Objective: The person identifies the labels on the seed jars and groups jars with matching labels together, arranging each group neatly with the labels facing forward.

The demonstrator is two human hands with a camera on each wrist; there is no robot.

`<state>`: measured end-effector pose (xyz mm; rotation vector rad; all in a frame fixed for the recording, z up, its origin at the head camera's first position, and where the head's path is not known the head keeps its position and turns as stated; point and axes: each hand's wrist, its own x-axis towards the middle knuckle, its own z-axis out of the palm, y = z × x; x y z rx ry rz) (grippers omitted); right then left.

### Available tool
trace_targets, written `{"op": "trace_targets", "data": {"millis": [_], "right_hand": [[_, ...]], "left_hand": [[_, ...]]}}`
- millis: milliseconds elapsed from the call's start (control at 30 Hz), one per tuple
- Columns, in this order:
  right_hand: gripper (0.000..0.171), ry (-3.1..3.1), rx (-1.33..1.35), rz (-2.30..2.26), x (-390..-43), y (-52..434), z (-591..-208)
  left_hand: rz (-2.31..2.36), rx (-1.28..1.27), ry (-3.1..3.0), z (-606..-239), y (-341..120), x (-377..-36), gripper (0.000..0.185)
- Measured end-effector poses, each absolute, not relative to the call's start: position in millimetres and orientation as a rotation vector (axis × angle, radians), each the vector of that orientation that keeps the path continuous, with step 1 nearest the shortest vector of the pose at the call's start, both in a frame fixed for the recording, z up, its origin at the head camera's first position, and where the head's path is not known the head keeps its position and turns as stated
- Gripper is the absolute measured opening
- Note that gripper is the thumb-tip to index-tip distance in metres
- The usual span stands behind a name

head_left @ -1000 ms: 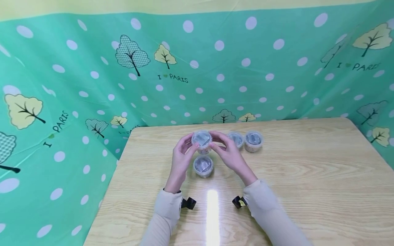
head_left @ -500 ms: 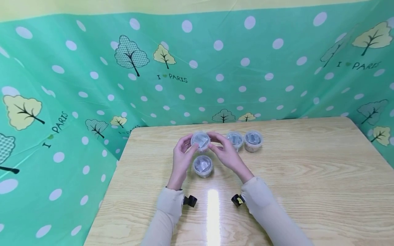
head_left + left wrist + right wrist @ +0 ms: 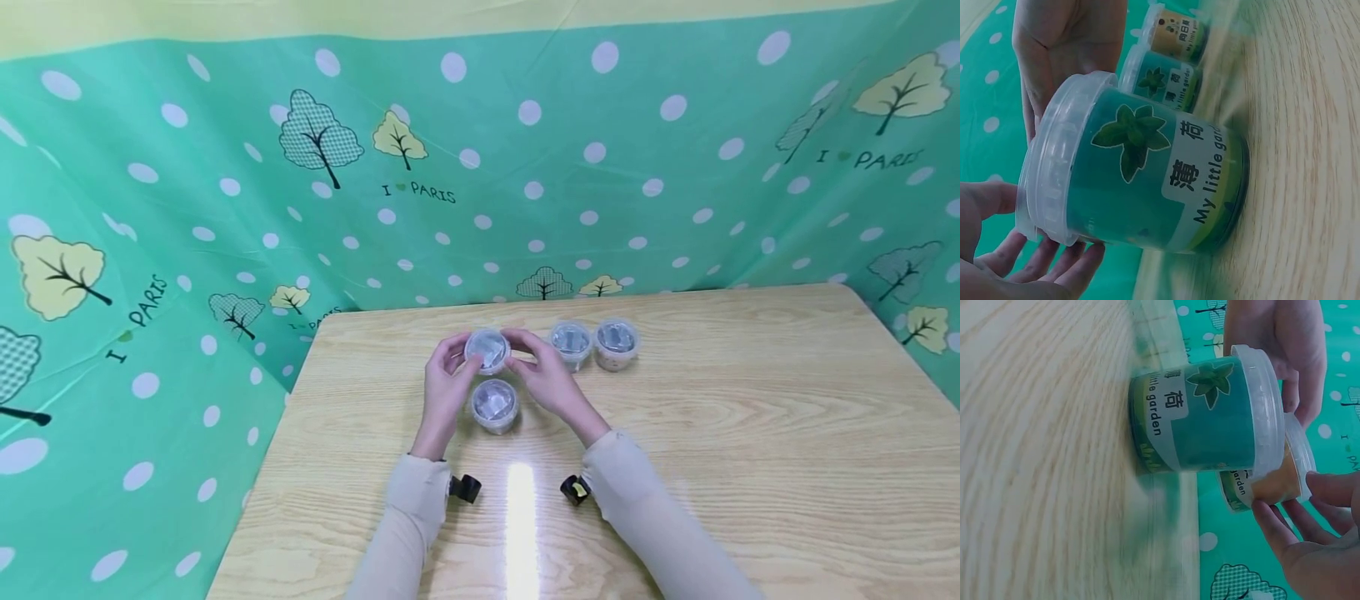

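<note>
My left hand (image 3: 447, 375) and right hand (image 3: 543, 375) together grip a small clear-lidded plastic tub (image 3: 487, 351), one on each side, thumbs toward me. Its orange-brown label shows in the right wrist view, where the tub (image 3: 1277, 478) leans slightly, partly hidden. Just in front of it, a second lidded tub (image 3: 495, 406) stands upright on the table. That front tub (image 3: 1135, 162) carries a green label with a mint leaf and "My little garden". Most of the held tub is hidden behind it in the left wrist view.
To the right of my right hand, a mint-labelled tub (image 3: 572, 343) and a sunflower-labelled tub (image 3: 617, 343) stand side by side on the wooden table (image 3: 750, 433). A green dotted cloth (image 3: 600, 200) hangs behind the table and along its left side.
Both hands have lowered the held tub and shifted it slightly left, down behind the front tub. The right hand no longer overlaps the mint tub on the right. The standing tubs stay put.
</note>
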<state>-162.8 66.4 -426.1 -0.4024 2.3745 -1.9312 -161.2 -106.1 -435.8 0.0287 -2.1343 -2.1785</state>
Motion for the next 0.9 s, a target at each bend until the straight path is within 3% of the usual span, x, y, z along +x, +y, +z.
{"op": "trace_targets", "data": {"millis": [900], "right_hand": [[0.044, 2.474, -0.311, -1.849, -169.8, 56.8, -445.8]], "left_hand": [[-2.157, 0.039, -2.252, -454.7, -107.8, -171.5, 0.049]]}}
